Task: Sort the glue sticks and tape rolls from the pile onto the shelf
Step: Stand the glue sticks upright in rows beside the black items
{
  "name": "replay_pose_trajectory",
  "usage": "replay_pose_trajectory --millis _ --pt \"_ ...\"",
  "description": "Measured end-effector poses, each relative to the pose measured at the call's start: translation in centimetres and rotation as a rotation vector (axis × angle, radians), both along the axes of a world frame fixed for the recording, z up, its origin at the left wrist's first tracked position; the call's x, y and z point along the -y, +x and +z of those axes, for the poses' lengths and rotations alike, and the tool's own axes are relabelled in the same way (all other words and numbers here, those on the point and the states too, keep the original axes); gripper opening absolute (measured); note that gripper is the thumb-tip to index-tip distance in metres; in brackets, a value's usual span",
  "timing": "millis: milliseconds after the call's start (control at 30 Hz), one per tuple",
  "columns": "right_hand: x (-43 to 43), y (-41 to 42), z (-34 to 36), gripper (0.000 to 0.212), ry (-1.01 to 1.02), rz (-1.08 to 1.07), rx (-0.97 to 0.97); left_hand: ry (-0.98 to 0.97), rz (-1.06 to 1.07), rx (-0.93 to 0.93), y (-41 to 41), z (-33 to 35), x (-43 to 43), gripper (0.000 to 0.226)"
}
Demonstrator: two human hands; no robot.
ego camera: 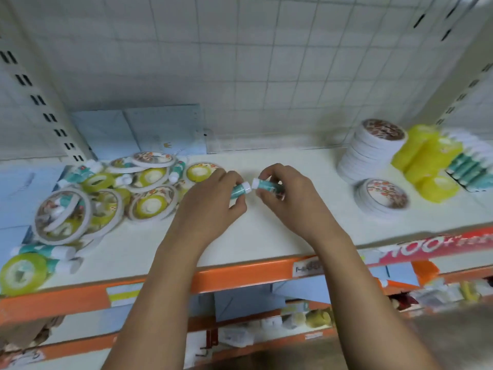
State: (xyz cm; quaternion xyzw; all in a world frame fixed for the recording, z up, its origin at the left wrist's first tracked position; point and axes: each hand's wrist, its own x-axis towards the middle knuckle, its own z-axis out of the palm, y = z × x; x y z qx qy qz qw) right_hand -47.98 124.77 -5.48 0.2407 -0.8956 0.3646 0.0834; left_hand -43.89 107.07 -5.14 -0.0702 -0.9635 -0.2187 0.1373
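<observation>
Head view: left hand (213, 194) is gripping left glue stick (239, 190), right hand (284, 194) is gripping right glue stick (264, 184), white caps nearly touching above mid shelf (266, 233), between pile (120, 193) and sorted glue row (469, 169). Risk: round sticks could be rolling off the front edge if laid down loosely.

Over a white shelf (266, 236), the left hand (213, 198) and right hand (285, 193) each hold a teal glue stick (240, 189), white caps nearly touching. Mixed pile (106, 198) left; stacked tape rolls (370, 148), seemingly sorted, right.
</observation>
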Motion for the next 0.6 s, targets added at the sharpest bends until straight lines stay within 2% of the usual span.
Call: replay_pose_trajectory --millis 267,400,600 --pt "-16.9 1.4 0.4 0.026 0.006 -0.249 0.011 -0.031 -0.203 0.02 -2.3 0.7 -16.4 0.021" --pt "-26.1 1.6 0.6 0.026 0.043 -0.296 0.021 0.013 -0.285 0.018 -3.3 0.8 -25.3 0.025" --pt "-37.1 0.7 -0.1 0.024 0.048 -0.35 0.014 0.009 -0.352 0.029 -5.4 0.1 -36.5 0.018"
